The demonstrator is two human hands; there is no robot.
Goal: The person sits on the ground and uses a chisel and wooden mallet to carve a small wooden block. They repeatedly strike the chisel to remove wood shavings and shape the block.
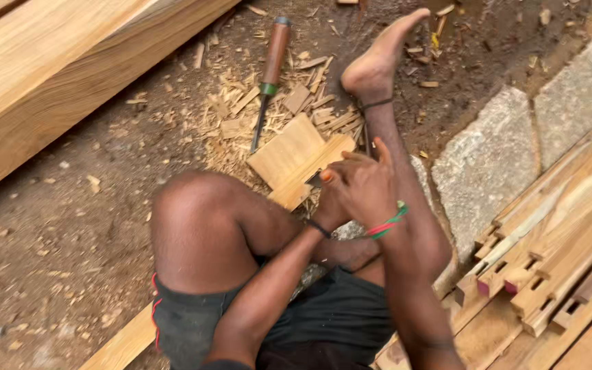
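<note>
My right hand (363,188), with red and green bands at the wrist, is curled shut over the near edge of a flat light wooden block (286,152) lying on the ground. A small dark piece with an orange tip (324,177) pokes out from its fingers; what it is stays unclear. My left hand (328,209), black band at the wrist, is pressed against the right from below and mostly hidden. My bent knee is left of the hands. My bare foot (376,58) stretches out beyond the block.
A chisel (273,63) with a brown wooden handle and green collar lies among wood chips (241,116) past the block. A thick timber beam (56,75) runs along the upper left. Grey stone blocks (488,161) and stacked mortised wooden pieces (556,260) fill the right.
</note>
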